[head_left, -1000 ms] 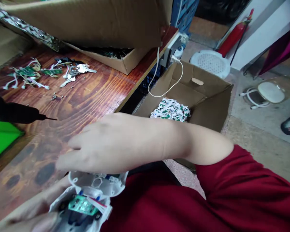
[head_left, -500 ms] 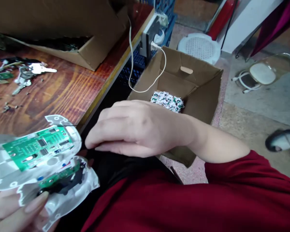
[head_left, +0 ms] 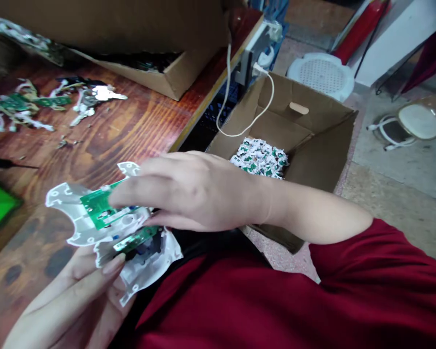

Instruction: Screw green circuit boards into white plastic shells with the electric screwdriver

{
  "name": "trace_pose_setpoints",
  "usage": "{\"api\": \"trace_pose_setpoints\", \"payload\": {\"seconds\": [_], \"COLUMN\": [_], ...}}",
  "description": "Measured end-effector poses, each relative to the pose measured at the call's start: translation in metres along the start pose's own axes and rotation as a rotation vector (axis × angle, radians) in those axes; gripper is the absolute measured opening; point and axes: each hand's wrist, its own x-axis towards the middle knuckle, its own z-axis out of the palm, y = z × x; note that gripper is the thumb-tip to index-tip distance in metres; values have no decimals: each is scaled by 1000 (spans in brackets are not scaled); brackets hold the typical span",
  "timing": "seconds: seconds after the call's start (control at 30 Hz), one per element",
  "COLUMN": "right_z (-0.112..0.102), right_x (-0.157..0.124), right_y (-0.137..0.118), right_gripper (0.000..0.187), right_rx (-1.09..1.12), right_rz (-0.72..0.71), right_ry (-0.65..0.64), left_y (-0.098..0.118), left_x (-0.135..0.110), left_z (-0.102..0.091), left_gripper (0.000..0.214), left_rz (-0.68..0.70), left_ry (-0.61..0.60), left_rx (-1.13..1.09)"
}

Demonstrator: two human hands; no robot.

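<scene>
My left hand grips an opened white plastic housing from below, its thumb pressed on the lower half. A green circuit board lies in the upper half, and a smaller green board sits beside black parts in the lower one. My right hand reaches over the housing's right end, index finger across the larger board and thumb bent beneath. Its fingertips are close together by some thin wires, and what they pinch is hidden.
Boards with wires, keys, small screws and a thin dark-handled tool lie on the wooden table. A cardboard box on the floor holds white-and-green pieces. A white cable hangs from a power strip.
My right hand has come from beside the housing onto its right end and the board. The view has shifted left, so more of the table shows.
</scene>
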Motion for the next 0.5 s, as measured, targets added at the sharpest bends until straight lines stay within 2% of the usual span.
{"api": "trace_pose_setpoints", "payload": {"seconds": [0.07,0.2,0.33,0.43,0.5], "right_z": [3,10,23,32,36], "right_x": [0,7,18,24,26], "right_y": [-3,-13,-27,-37,-42], "right_gripper": [33,35,29,21,19], "right_rx": [64,121,200,294,332], "right_rz": [-60,-190,-273,-340,-343], "right_ry": [-36,-44,68,139,134], "left_y": [10,13,4,-6,-13], "left_x": [-2,-3,-11,-13,-11], "left_z": [9,12,0,-13,-23], "left_gripper": [53,70,66,65,63], "left_rz": [-25,6,45,59,75], "left_ry": [58,-33,-101,-249,-340], "left_rx": [-77,-198,-306,-381,-406]}}
